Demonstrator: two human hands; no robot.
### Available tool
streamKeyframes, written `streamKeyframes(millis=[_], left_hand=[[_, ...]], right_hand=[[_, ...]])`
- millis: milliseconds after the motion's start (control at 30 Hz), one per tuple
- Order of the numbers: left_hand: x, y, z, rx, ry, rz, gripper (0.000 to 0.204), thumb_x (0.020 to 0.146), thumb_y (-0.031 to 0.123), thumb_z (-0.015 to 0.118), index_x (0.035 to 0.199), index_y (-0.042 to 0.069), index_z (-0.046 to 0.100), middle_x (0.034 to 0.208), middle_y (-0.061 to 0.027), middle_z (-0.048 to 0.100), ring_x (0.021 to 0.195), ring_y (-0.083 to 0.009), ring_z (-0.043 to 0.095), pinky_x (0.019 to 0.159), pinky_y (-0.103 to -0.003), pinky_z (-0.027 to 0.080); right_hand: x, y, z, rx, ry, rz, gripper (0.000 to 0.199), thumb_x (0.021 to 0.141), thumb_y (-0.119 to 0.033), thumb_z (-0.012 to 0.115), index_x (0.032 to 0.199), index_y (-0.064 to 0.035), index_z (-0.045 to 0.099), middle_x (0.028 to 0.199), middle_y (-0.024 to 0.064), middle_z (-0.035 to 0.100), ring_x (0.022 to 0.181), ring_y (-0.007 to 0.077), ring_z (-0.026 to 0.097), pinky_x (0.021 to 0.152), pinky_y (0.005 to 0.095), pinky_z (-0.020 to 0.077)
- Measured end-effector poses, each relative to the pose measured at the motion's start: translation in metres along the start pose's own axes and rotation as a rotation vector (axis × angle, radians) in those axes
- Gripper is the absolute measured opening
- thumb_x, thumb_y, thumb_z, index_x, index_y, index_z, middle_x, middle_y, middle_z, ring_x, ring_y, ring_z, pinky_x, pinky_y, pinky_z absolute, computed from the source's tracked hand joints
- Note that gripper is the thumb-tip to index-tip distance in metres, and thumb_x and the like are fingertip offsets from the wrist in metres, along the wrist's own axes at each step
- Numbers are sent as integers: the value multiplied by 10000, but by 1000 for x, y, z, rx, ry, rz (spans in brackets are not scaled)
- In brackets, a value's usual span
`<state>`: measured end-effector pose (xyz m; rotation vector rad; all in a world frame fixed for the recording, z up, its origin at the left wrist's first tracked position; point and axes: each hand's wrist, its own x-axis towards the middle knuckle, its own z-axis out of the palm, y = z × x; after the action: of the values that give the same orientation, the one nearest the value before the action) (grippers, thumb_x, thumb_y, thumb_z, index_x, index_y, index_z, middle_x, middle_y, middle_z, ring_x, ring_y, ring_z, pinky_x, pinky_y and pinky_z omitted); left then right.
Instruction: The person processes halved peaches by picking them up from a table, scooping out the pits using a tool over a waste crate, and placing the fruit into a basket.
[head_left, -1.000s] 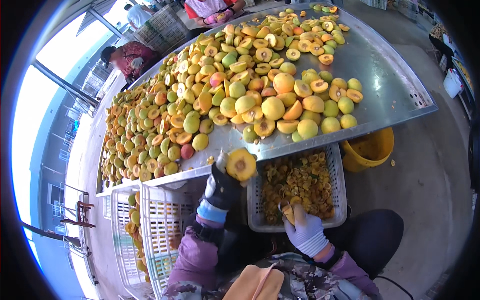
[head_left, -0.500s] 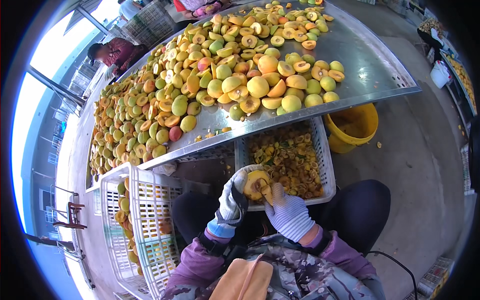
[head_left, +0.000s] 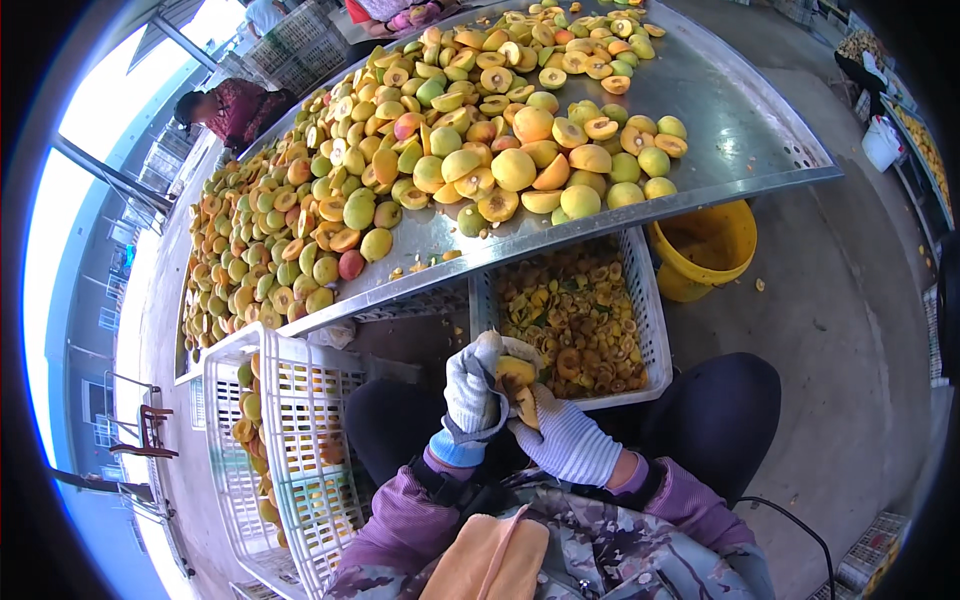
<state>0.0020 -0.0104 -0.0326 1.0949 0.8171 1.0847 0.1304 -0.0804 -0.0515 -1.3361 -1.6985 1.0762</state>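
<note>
My left hand (head_left: 472,388), in a grey-white knit glove, is closed around a halved yellow peach (head_left: 515,372), its brown hollow turned toward my other hand. Close against the fruit is my right hand (head_left: 572,442), in a striped glove. Its fingers are pinched at a yellow-brown piece (head_left: 525,404), which could be a tool or fruit; I cannot tell. Both hands are above my lap, at the near end of a white crate (head_left: 655,345) holding pit and flesh scraps (head_left: 575,320).
A metal table (head_left: 740,140) ahead bears a big heap of halved peaches (head_left: 400,150). A white basket (head_left: 315,440) with fruit stands at my left. Beyond the scrap crate is a yellow bucket (head_left: 705,255). Another person (head_left: 240,105) works at the table's far left.
My left hand has turned more upright with the peach half, tilting the fruit. My right hand has shifted slightly left and down, staying against it.
</note>
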Motion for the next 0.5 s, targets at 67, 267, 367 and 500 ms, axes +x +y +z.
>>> streamKeyframes(millis=[67,267,367,500], left_hand=[[2,11,5,168,-42,-6,608,913,515,513,879,-75,651,786,-122,665,677,-164,620,649,-269,503],[8,18,11,573,-14,-105,514,888,435,553,856,-68,656,778,-139,679,675,-171,643,667,-278,521],[17,22,3,82,-348,-261,501,843,448,628,842,-53,653,781,-138,668,684,-184,637,652,-286,511],[20,-10,2,-202,-405,-162,608,876,586,500,838,-9,619,790,-154,637,685,-258,613,622,-345,502]], right_hand=[[0,-1,-4,114,9,-47,317,858,-184,588,1047,40,467,785,253,610,727,431,614,623,458,510],[1,-6,-17,566,-171,117,232,881,-184,603,999,-9,507,740,127,613,628,271,613,570,372,492],[-4,-2,-20,1127,-454,394,152,905,-198,597,878,-63,531,591,5,523,452,69,460,416,211,353],[-6,1,-20,1181,-476,436,183,912,-217,591,831,-66,524,591,5,513,449,81,465,416,227,369]])
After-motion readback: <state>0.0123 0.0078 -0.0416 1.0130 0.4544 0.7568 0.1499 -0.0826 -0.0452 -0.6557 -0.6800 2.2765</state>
